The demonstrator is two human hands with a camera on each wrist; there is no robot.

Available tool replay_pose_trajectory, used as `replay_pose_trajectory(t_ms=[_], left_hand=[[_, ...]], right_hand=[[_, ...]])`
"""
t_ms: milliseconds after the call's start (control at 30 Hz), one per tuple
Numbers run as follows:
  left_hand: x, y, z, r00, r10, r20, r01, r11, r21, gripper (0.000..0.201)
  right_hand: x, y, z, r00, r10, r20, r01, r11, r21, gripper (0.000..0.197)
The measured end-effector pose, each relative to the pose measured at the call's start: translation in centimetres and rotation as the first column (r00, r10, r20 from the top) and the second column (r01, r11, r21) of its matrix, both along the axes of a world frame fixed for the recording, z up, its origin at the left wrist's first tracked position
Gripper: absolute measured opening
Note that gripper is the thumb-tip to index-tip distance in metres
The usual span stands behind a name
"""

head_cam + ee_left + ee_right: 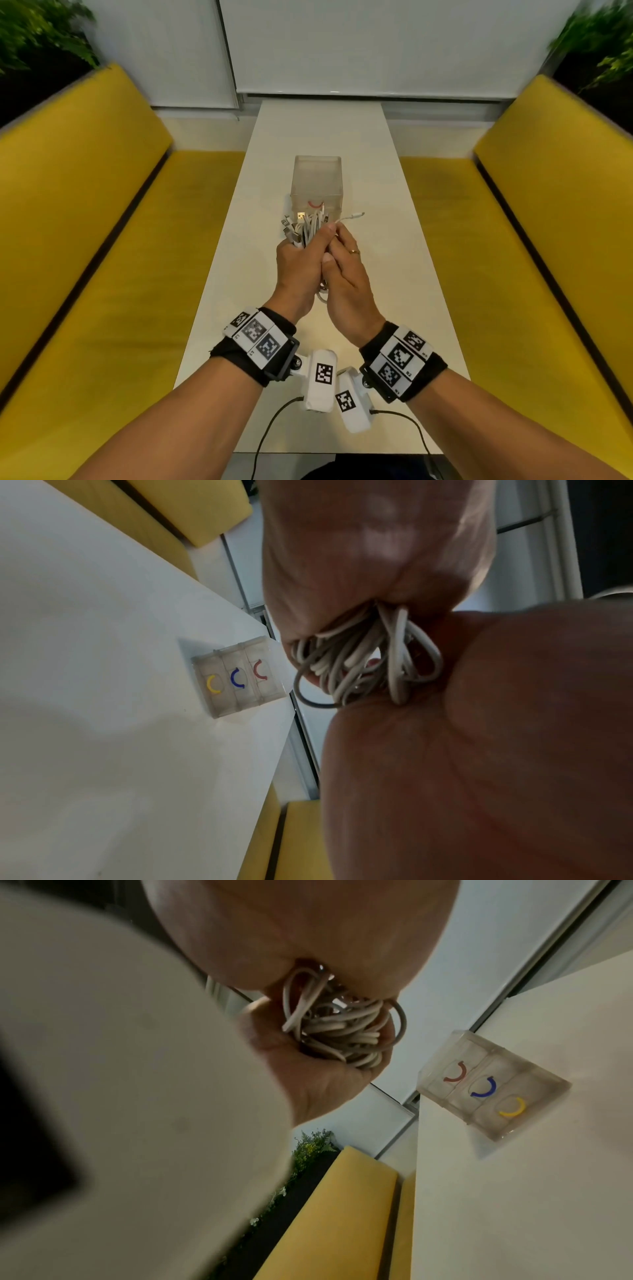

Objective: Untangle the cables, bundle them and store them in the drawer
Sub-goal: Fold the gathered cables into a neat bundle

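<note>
Head view: left hand (297, 270) and right hand (346, 274) meet above the table (239, 274), fingers of both curled round a bundle of white cables (310, 228); plug ends stick out on top. Clear drawer box (317, 185) stands just beyond, its three drawers closed.

cables (310, 228) mostly hidden inside both fists, drawer box (317, 185) contents unclear

Two hands enclose a bundle of looped white cables (337, 1030), beside a clear plastic three-drawer box (493, 1085) with red, blue and yellow curved handles on the pale counter (531, 1204).
</note>
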State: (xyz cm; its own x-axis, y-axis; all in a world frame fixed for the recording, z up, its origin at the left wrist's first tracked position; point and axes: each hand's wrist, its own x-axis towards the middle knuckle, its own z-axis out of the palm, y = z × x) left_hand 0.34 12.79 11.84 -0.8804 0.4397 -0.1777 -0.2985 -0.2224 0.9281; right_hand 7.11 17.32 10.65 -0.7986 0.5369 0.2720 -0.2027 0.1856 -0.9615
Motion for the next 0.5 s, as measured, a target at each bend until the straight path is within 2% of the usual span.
replay_pose_trajectory(t_ms=[100,200,400,500], left_hand=[[0.0,0.0,-0.3,1.000,0.011,0.012,-0.011,1.000,0.002,0.033],[0.0,0.1,-0.3,1.000,0.024,0.008,-0.024,1.000,-0.010,0.027],[0.0,0.0,0.1,1.000,0.023,-0.015,-0.024,1.000,-0.010,0.024],[0.4,0.0,0.0,0.999,0.006,-0.053,-0.006,1.000,0.006,0.022]], right_hand=[[0.1,0.9,0.0,0.989,0.118,0.093,-0.119,0.993,0.012,0.064],[-0.2,1.2,-0.1,0.984,0.103,0.144,-0.107,0.994,0.019,0.074],[0.2,0.4,1.0,0.979,0.143,0.145,-0.131,0.987,-0.092,0.083],[0.4,1.0,2.0,0.980,0.177,0.093,-0.151,0.960,-0.237,0.095]])
